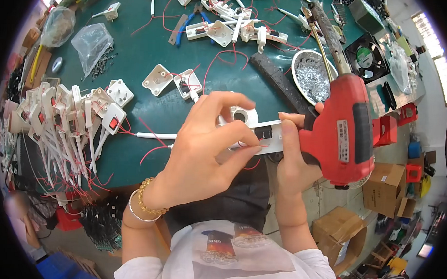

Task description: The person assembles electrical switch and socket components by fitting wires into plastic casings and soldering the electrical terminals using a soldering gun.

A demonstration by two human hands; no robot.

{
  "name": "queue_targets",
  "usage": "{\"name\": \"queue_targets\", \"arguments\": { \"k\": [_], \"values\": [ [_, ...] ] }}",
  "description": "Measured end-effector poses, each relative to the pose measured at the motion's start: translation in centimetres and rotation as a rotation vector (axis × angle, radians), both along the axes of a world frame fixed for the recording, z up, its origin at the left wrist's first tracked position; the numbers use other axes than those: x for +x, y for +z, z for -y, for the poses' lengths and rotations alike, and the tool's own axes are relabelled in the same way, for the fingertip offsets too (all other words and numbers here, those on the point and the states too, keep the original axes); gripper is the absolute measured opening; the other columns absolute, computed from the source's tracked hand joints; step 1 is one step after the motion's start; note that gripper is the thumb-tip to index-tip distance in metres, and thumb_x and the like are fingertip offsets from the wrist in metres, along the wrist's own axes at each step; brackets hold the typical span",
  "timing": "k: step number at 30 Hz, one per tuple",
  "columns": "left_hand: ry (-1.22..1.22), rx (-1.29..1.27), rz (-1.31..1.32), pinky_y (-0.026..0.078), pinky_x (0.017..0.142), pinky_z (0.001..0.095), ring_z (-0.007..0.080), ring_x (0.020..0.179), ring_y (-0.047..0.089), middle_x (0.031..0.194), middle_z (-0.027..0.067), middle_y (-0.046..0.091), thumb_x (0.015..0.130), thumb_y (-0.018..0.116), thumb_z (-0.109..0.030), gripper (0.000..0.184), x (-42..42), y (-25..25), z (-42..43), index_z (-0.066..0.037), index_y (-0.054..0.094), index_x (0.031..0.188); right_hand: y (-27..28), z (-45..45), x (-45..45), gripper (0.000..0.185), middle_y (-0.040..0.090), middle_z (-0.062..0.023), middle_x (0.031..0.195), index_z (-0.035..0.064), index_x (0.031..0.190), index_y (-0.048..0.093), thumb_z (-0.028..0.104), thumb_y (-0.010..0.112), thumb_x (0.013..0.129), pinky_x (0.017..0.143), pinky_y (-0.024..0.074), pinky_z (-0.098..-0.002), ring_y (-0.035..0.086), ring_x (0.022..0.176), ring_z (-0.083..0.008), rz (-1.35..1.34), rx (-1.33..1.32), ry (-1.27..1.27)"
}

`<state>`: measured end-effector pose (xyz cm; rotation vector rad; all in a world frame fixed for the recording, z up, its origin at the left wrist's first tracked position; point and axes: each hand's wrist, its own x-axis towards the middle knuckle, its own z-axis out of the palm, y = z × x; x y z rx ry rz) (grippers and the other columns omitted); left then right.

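My right hand (pixel 294 164) pinches a white plastic housing (pixel 271 147) between thumb and index finger. A small black part (pixel 264 133) sits in the housing. My left hand (pixel 208 144) reaches across it, thumb and index fingertip pressed together on a thin red wire beside the black part. A red electric tool with a black grip (pixel 339 133), perhaps a soldering gun, overlaps my right hand, and its handle runs in behind the fingers; how firmly it is held is hidden. Behind my left hand lies a white roll (pixel 244 113). A white cable (pixel 156 136) emerges to the left of my left hand.
White plugs and sockets with cables (pixel 71 119) are piled at left on the green table (pixel 136 107). Two open housings (pixel 157 79) lie mid-table. At right stand a bowl of silvery scraps (pixel 312 76), a dark bar (pixel 279 82) and a fan (pixel 366 57). Blue-handled pliers (pixel 195 25) lie behind.
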<state>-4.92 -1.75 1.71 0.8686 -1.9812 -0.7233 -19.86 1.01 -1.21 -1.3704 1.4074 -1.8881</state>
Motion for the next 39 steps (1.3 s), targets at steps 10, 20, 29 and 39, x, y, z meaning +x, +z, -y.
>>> {"name": "queue_targets", "arguments": {
  "k": [10, 20, 29, 39],
  "values": [
    [-0.086, 0.371, -0.197, 0.049, 0.062, 0.0245, 0.0119, 0.074, 0.06, 0.108, 0.015, 0.06, 0.077, 0.062, 0.003, 0.005, -0.7, -1.3, -0.4, 0.001, 0.058, 0.081, 0.2, 0.1, 0.4, 0.012, 0.058, -0.0064, 0.092, -0.0021, 0.102, 0.056, 0.004, 0.05, 0.093, 0.073, 0.0446, -0.024, 0.054, 0.082, -0.01, -0.123, 0.024, 0.068],
    [0.03, 0.605, -0.297, 0.048, 0.062, 0.0219, 0.009, 0.075, 0.058, 0.108, 0.0155, 0.059, 0.083, 0.058, 0.001, 0.005, 0.1, -2.2, -0.5, 0.003, 0.053, 0.083, -0.4, -2.6, -1.3, 0.035, 0.059, -0.0057, 0.085, 0.0012, 0.115, 0.051, 0.027, 0.055, 0.093, 0.067, 0.0452, -0.0264, 0.056, 0.074, -0.0119, 0.038, 0.155, 0.173],
    [0.289, 0.285, -0.316, 0.051, 0.063, 0.0274, 0.0175, 0.072, 0.063, 0.102, 0.0137, 0.064, 0.075, 0.063, 0.002, 0.007, -1.1, -4.0, -1.2, 0.001, 0.056, 0.079, -2.6, -9.9, -4.7, 0.075, 0.05, -0.0023, 0.056, 0.0022, 0.128, 0.034, 0.059, 0.054, 0.083, 0.047, 0.0429, -0.0302, 0.048, 0.044, -0.0144, 0.351, 0.073, 0.34],
    [0.274, 0.113, -0.261, 0.051, 0.062, 0.0273, 0.018, 0.072, 0.063, 0.105, 0.017, 0.063, 0.075, 0.064, 0.004, 0.01, -1.3, -4.6, -1.1, 0.002, 0.056, 0.082, -3.6, -12.2, -5.7, 0.077, 0.048, 0.0032, 0.05, 0.0033, 0.116, 0.044, 0.066, 0.059, 0.074, 0.043, 0.0401, -0.0277, 0.048, 0.04, -0.0129, 0.412, 0.226, 0.623]
  ]
}}
